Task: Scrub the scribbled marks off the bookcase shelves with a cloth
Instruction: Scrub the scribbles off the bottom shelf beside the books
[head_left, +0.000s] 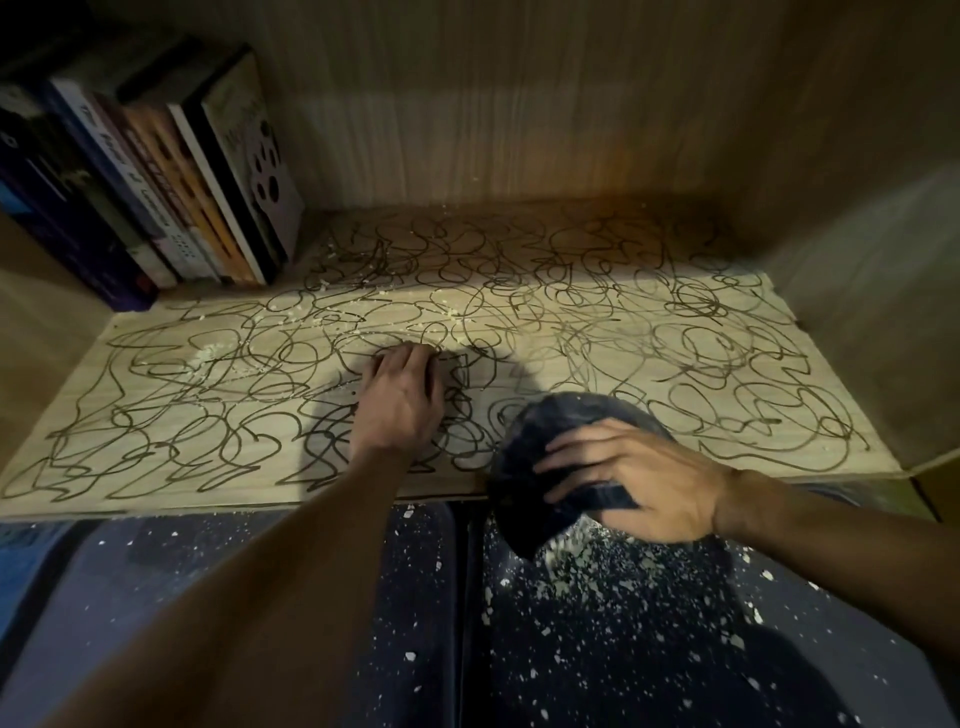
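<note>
Shelf: a pale wood-grain shelf (727, 312) inside a bookcase, lit in the front and shadowed toward the back wall.
Scribbled marks: dark looping scribbled marks (597, 322) cover nearly the whole shelf surface, from the front edge to the back.
Crumbs: small pale crumbs (213, 356) lie scattered on the left and middle part of the shelf.
Left hand: the left hand (400, 395) rests near the middle of the shelf, knuckles up, fingers curled down so the fingertips press on the marked surface; whether anything lies under the fingers cannot be told.
Right hand: the right hand (639, 483) grips a dark cloth (550, 447) at the front edge of the shelf, fingers spread and wrapped over the bunched fabric.
Cloth: dark blue-grey, bundled into a rounded wad; its upper part lies over the shelf's front edge and its lower part hangs below the edge, in front of the floor.
Books: a row of books (156, 182) stands at the back left corner of the shelf, leaning left, spines toward the camera.
Floor: a dark floor (597, 649) speckled with white flecks shows below the shelf, with more pale bits gathered just under the right hand.
</note>
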